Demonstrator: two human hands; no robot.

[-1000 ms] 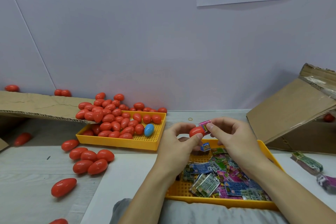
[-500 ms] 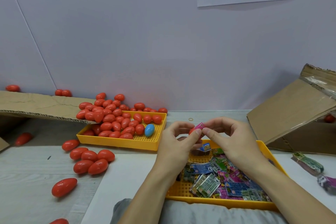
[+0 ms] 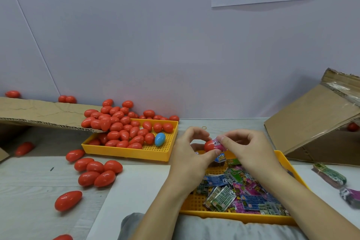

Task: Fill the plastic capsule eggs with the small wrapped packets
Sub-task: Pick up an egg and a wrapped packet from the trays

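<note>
Pink packet [image 3: 219, 144] half hidden by right hand [image 3: 251, 152]; packet print unreadable. Lower egg [image 3: 63, 237] cut by frame edge.

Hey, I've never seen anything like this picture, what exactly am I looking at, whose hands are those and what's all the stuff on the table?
There is no machine here. A person wears a camera on the head, so you look forward and down at their own two bare hands.

The left hand holds a red capsule egg half. The right hand pinches a pink wrapped packet against it, apparently pushing it in.

Under the hands sits a yellow tray of colourful small packets. Further left, a second yellow tray holds many red eggs and one blue egg. More red eggs lie loose on the table, and cardboard flaps stand at both sides.
</note>
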